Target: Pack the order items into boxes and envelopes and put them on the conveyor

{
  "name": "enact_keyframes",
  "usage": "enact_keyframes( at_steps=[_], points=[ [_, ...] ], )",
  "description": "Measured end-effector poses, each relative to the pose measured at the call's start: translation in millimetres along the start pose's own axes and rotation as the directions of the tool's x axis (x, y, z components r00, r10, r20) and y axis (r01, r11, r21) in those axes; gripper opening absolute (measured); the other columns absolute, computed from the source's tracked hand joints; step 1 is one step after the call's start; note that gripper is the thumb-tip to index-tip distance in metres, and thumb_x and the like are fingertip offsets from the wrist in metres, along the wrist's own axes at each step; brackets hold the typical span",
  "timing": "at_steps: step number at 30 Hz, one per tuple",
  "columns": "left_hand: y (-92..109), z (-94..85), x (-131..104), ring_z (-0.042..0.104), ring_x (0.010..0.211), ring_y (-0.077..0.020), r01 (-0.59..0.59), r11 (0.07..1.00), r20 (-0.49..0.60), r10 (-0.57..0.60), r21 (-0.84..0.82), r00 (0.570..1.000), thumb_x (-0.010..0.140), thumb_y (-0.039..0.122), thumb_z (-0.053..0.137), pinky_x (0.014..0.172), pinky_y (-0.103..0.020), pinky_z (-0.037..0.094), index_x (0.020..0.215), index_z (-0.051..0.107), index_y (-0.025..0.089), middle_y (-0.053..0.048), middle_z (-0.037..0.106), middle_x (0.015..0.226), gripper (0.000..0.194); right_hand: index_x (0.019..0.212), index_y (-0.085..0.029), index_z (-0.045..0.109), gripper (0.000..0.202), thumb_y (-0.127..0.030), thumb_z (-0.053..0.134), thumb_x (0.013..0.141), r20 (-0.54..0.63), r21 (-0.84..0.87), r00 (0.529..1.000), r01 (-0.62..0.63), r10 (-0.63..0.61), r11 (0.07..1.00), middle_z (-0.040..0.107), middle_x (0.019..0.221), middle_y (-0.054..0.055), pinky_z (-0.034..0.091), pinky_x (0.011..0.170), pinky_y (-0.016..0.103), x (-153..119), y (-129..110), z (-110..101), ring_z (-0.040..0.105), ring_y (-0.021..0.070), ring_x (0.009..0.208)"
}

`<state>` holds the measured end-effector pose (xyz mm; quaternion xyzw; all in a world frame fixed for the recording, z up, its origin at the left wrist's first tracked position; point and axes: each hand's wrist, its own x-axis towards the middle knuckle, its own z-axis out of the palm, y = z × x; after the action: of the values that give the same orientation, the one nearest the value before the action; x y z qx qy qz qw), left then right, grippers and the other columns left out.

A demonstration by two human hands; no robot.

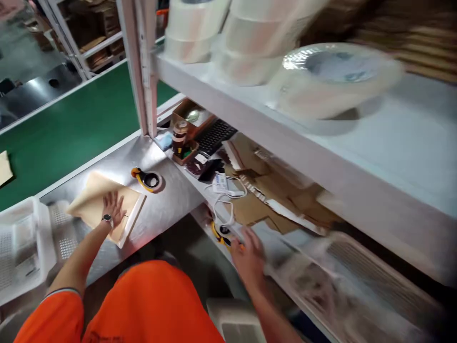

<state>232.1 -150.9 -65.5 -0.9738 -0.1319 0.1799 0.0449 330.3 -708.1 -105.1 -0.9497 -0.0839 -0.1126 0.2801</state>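
Note:
My left hand [113, 208] lies with its fingers spread on a tan padded envelope [93, 193], which rests on the metal table [171, 195]. A watch is on that wrist. Beyond the envelope sits an orange and black tape dispenser [147, 180] with a roll in it. My right hand [249, 252] is over the edge of the side shelf, at a second yellow and black tape dispenser [222, 236]. Its fingers are bent and blurred, and whether they grip the dispenser cannot be made out.
White baskets stand at the far left [43, 238] and lower right [371, 271]. A green conveyor belt [78, 128] runs behind the table. Large tape rolls [332, 95] sit on the upper shelf [410, 138]. Below are a keyboard [215, 136], white cable and flattened cardboard [250, 209].

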Motion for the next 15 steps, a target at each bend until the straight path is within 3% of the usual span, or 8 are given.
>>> enact_keyframes(
  at_steps=[1,2,4,6,8,11,15],
  points=[
    [-1,1.8,1,0.014,0.173,-0.0532,0.014,1.000,0.010,-0.014,-0.021,1.000,0.106,0.055,0.059,0.136,-0.076,0.012,0.178,0.040,0.016,-0.023,0.019,0.188,0.084,0.153,-0.018,0.066,0.059,-0.050,0.039,0.110,0.139,0.107,0.984,0.097,-0.111,0.990,0.068,0.151,0.028,0.055,0.120,0.070,-6,-34,36,0.063,0.0419,0.147],
    [-1,3.9,1,0.013,0.174,-0.0526,0.022,0.999,0.014,-0.021,-0.040,1.000,0.106,0.054,0.060,0.137,-0.075,0.010,0.178,0.040,0.017,-0.022,0.018,0.189,0.084,0.153,-0.017,0.064,0.055,-0.043,0.042,0.110,0.269,0.194,0.938,0.170,-0.219,0.966,0.066,0.155,0.025,0.055,0.122,0.067,-13,-71,71,0.060,0.0400,0.151],
    [-1,9.1,0,0.010,0.175,-0.0514,0.027,0.997,0.004,-0.027,-0.075,1.000,0.106,0.054,0.060,0.138,-0.074,0.008,0.178,0.040,0.019,-0.019,0.016,0.190,0.082,0.155,-0.015,0.062,0.054,-0.029,0.047,0.105,0.448,0.295,0.810,0.264,-0.377,0.918,0.063,0.160,0.024,0.051,0.127,0.065,-25,-144,130,0.054,0.0398,0.158],
    [-2,15.2,-2,0.009,0.175,-0.0510,0.008,0.994,-0.014,-0.009,-0.106,1.000,0.107,0.054,0.059,0.139,-0.074,0.007,0.179,0.039,0.020,-0.018,0.014,0.191,0.082,0.161,-0.011,0.055,0.062,-0.021,0.053,0.100,0.553,0.327,0.704,0.309,-0.446,0.893,0.052,0.172,0.026,0.043,0.134,0.064,-34,-206,174,0.042,0.0414,0.167],
    [-3,21.9,-3,0.008,0.175,-0.0508,-0.020,0.990,-0.025,0.017,-0.137,1.000,0.107,0.054,0.060,0.139,-0.075,0.007,0.180,0.037,0.022,-0.017,0.012,0.191,0.083,0.166,-0.006,0.048,0.069,-0.018,0.054,0.099,0.589,0.324,0.669,0.318,-0.453,0.891,0.044,0.177,0.029,0.037,0.137,0.067,-37,-246,201,0.035,0.0428,0.170],
    [-7,31.8,-2,0.007,0.176,-0.0502,-0.040,0.985,-0.040,0.034,-0.167,0.999,0.106,0.054,0.062,0.139,-0.075,0.006,0.181,0.036,0.025,-0.015,0.012,0.191,0.085,0.171,-0.009,0.043,0.069,-0.018,0.048,0.103,0.576,0.346,0.673,0.314,-0.464,0.884,0.044,0.178,0.026,0.036,0.138,0.067,-40,-259,213,0.035,0.0384,0.171],
    [-9,39.1,3,0.006,0.175,-0.0515,-0.030,0.984,-0.053,0.021,-0.178,0.998,0.106,0.052,0.062,0.138,-0.076,0.003,0.180,0.038,0.024,-0.016,0.012,0.191,0.082,0.167,-0.012,0.050,0.060,-0.019,0.039,0.108,0.562,0.347,0.683,0.317,-0.466,0.883,0.052,0.173,0.024,0.040,0.137,0.064,-52,-226,193,0.041,0.0343,0.168]
  ],
)
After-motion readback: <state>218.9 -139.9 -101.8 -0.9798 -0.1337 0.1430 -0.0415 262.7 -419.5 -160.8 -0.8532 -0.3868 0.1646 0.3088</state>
